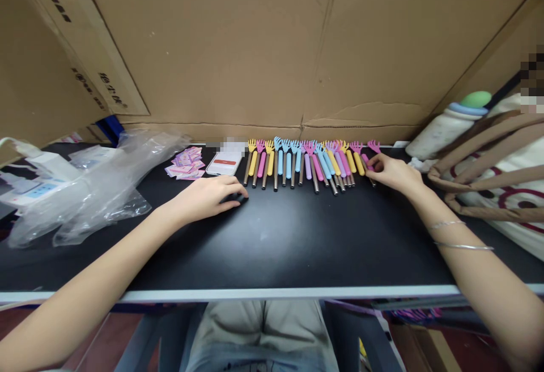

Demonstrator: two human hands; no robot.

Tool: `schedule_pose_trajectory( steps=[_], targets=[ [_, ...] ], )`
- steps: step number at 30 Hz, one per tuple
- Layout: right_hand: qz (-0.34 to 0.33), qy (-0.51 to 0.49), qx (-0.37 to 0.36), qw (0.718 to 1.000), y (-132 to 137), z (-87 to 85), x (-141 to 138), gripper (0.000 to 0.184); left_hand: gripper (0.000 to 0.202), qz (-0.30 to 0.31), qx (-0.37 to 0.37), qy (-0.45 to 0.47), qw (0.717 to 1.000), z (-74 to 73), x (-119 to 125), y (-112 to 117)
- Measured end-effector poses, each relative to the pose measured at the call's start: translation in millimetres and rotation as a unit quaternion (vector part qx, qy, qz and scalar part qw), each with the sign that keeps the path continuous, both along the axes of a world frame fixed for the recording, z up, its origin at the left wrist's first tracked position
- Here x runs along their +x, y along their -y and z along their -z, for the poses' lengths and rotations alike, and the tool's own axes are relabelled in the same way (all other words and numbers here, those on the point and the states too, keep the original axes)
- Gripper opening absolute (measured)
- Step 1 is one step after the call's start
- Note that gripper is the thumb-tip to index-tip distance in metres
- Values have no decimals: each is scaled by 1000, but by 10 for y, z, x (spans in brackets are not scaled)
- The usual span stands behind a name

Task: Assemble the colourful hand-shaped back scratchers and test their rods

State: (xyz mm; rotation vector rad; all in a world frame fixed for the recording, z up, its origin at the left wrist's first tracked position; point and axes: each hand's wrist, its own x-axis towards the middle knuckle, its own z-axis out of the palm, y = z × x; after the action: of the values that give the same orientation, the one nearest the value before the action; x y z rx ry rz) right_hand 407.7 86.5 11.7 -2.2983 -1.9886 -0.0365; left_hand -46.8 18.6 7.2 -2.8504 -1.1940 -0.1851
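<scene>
Several telescopic back scratchers (293, 162) with yellow, pink, blue and purple claw heads and metal rods lie in a row along the back of the black tabletop. At the row's right end my right hand (393, 171) pinches a pink back scratcher (374, 146), whose handle is partly covered by my fingers. My left hand (215, 196) rests on the tabletop left of the row, thumb and fingers apart, with nothing in it. Just behind it lies a pale phone (225, 159) with a lit screen. Beside the phone is a loose pile of small pink printed cards (186, 163).
Clear plastic bags (102, 185) lie at the left, partly over a white charger and cable (53, 168). A white bottle with a green lid (450, 128) and a cloth bag with brown handles (501, 174) stand at the right. A cardboard wall (238, 49) closes the back.
</scene>
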Motion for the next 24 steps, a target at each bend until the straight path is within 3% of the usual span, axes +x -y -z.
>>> schedule_pose_trajectory(
  steps=[7,13,24],
  targets=[
    [37,27,-24,999,30,-15,-71,44,25,-7,-4,1,1000,-5,8,4],
    [30,48,-45,997,67,-1,-131,39,25,-3,-5,0,1000,-14,15,6],
    [27,34,16,999,62,-101,50,38,24,-5,3,-2,1000,-15,12,14]
  ],
)
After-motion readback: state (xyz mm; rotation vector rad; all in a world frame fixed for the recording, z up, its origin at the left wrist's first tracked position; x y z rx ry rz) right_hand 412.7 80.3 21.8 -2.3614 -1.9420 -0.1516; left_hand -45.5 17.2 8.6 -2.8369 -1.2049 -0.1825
